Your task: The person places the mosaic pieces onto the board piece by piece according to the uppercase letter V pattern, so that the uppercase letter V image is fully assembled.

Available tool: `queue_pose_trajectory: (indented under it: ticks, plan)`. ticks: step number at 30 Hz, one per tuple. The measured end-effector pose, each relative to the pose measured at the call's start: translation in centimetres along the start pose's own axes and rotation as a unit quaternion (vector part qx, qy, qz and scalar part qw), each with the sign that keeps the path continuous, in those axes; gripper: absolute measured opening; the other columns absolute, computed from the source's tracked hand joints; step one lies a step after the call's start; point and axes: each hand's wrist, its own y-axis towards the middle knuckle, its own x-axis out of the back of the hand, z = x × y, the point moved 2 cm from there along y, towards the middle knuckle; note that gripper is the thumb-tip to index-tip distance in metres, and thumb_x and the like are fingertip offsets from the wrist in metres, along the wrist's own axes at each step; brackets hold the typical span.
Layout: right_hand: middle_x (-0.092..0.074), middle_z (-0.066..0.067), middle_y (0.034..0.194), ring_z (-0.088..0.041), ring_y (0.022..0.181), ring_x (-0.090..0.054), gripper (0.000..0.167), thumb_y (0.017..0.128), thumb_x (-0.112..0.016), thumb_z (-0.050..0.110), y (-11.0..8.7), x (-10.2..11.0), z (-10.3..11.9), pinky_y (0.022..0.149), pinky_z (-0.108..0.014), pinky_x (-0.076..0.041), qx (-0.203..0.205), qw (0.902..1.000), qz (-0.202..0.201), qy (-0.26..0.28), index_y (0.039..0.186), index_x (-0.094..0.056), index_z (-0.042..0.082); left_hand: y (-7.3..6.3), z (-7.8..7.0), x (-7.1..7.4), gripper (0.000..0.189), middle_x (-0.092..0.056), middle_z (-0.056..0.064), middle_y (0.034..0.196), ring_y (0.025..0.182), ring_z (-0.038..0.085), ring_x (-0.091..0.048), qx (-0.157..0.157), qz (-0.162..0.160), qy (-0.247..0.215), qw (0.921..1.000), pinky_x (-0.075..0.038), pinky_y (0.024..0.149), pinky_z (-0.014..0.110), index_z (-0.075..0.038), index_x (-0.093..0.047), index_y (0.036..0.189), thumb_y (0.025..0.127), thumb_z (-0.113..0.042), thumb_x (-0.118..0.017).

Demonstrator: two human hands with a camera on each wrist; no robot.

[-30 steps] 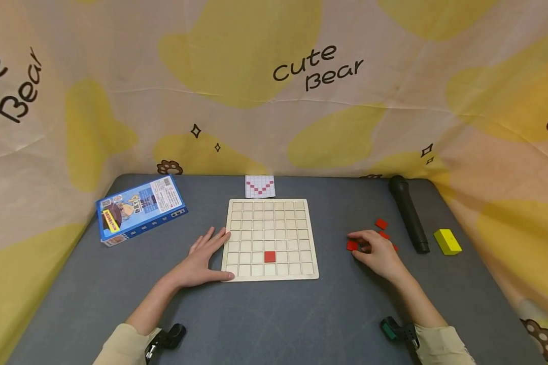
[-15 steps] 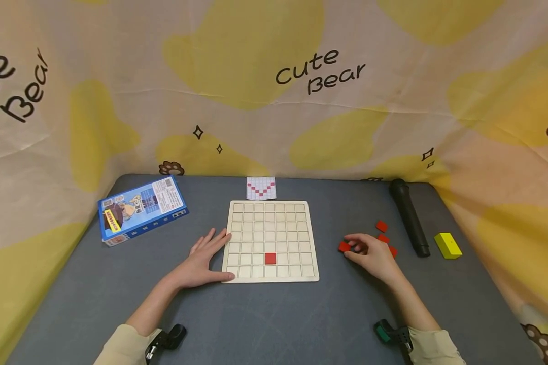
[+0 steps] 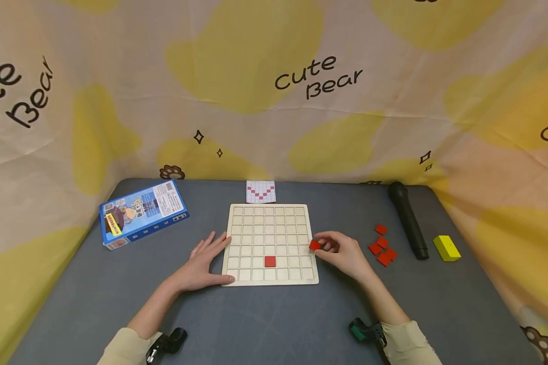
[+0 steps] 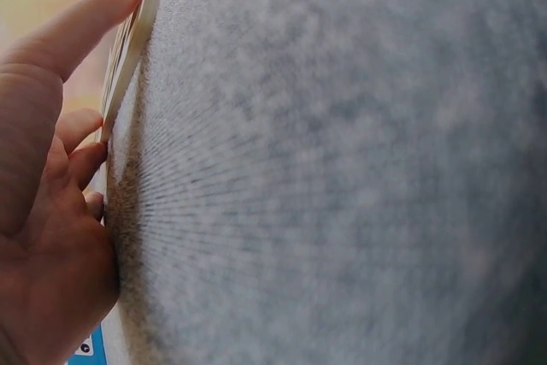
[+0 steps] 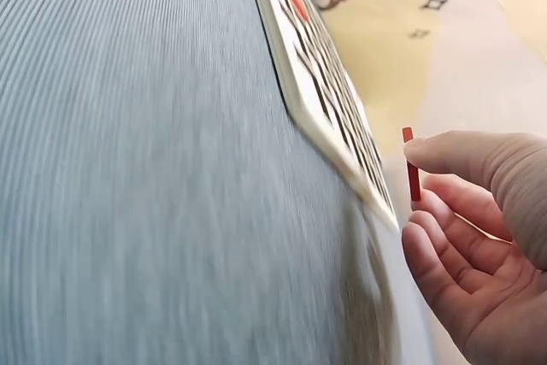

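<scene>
A pale wooden grid board (image 3: 255, 228) lies in the middle of the table, with one red square tile (image 3: 270, 261) in a lower cell. My left hand (image 3: 201, 266) rests at the board's left edge, fingers spread, thumb on the lower left corner. My right hand (image 3: 342, 253) pinches another red tile (image 3: 315, 245) between thumb and fingers at the board's right edge. In the right wrist view that pinched tile (image 5: 412, 164) shows edge-on, raised above the tabletop. The left wrist view shows the thumb (image 4: 85, 23) touching the board's side.
Several loose red tiles (image 3: 382, 243) lie right of my right hand. Beyond them are a black microphone (image 3: 408, 220) and a yellow block (image 3: 447, 248). A pattern card (image 3: 261, 192) with a pink V lies behind the board. At the back left lies a blue box (image 3: 143, 213).
My right hand has carried the pinched red tile leftward from the loose tiles to the board's right edge. My left hand has stayed at the board's left edge.
</scene>
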Motion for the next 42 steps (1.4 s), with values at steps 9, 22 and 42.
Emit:
queue_pose_trajectory:
  ticks: [9, 22, 42]
  plan:
    - [-0.065, 0.001, 0.090, -0.013, 0.077, -0.059, 0.032, 0.081, -0.078, 0.009, 1.1, -3.1, 2.0, 0.071, -0.024, -0.053, 0.017, 0.9991, 0.019, 0.034, 0.113, -0.071, 0.009, -0.2, 0.2, -0.3, 0.098, -0.022, 0.014, 0.160, 0.147, 0.039, -0.005, 0.005, -0.002, 0.001, 1.0000, -0.002, 0.112, 0.060, -0.007, -0.033, 0.153, 0.077, -0.049, -0.078]
    - [-0.068, -0.002, 0.094, -0.014, 0.080, -0.062, 0.032, 0.080, -0.078, 0.007, 2.4, -6.7, 4.1, 0.072, -0.024, -0.054, 0.053, 0.9942, 0.060, 0.071, 0.111, -0.071, 0.005, -0.1, 0.1, -0.3, 0.098, -0.022, 0.015, 0.160, 0.147, 0.040, -0.005, 0.002, 0.003, -0.005, 1.0000, -0.002, 0.111, 0.061, -0.006, -0.031, 0.153, 0.078, -0.047, -0.078]
    - [-0.065, -0.001, 0.095, -0.014, 0.077, -0.056, 0.031, 0.081, -0.075, 0.006, 4.2, -10.2, 6.4, 0.068, -0.024, -0.045, 0.120, 0.9884, 0.090, -0.025, 0.111, -0.070, 0.006, 0.0, -0.1, -0.1, 0.097, -0.023, 0.014, 0.159, 0.147, 0.040, -0.005, -0.001, -0.003, -0.002, 1.0000, -0.003, 0.111, 0.062, -0.007, -0.033, 0.153, 0.078, -0.048, -0.078]
